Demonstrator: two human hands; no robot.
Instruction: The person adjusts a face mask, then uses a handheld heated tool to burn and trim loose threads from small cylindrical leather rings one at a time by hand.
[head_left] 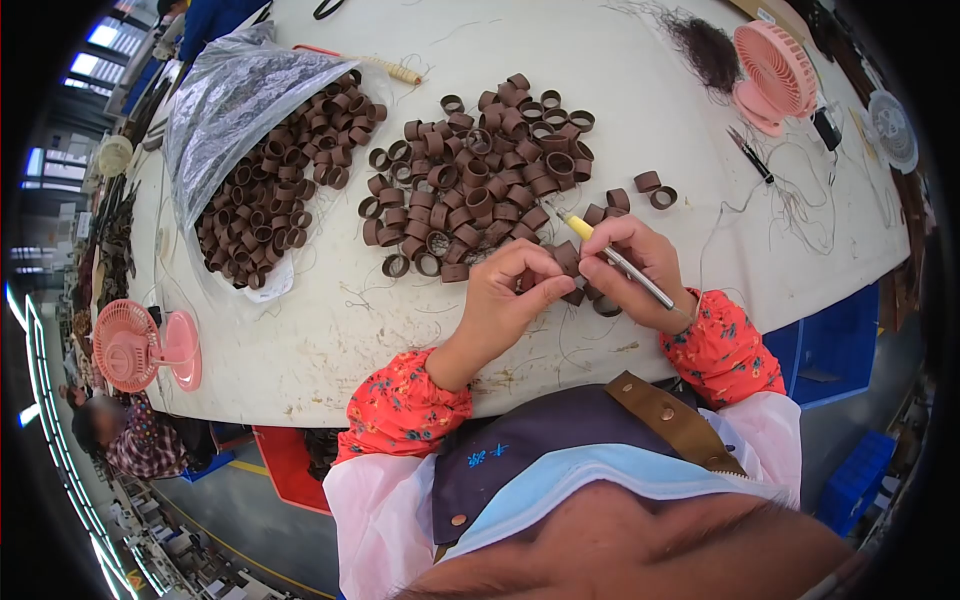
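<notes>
Near the table's front edge, my left hand (508,295) has its thumb and index finger pinched together; whatever lies between them is too small to make out. My right hand (640,272) is closed around a slim metal tool with a yellow collar (625,264), its thin tip pointing up and left toward the rings. Several brown rings lie between and just behind my hands, partly hidden by the fingers. Beyond them spreads a large pile of brown rings (480,200). More brown rings (260,215) spill from a clear plastic bag (215,110) at the left.
Pink fans stand at the left (127,345) and at the back right (775,70). Black-handled snips (752,158) lie among loose threads at the right. A dark tangle of fibre (708,52) sits near the right fan. Blue crates (830,345) are beyond the right edge. Another person (145,440) is at lower left.
</notes>
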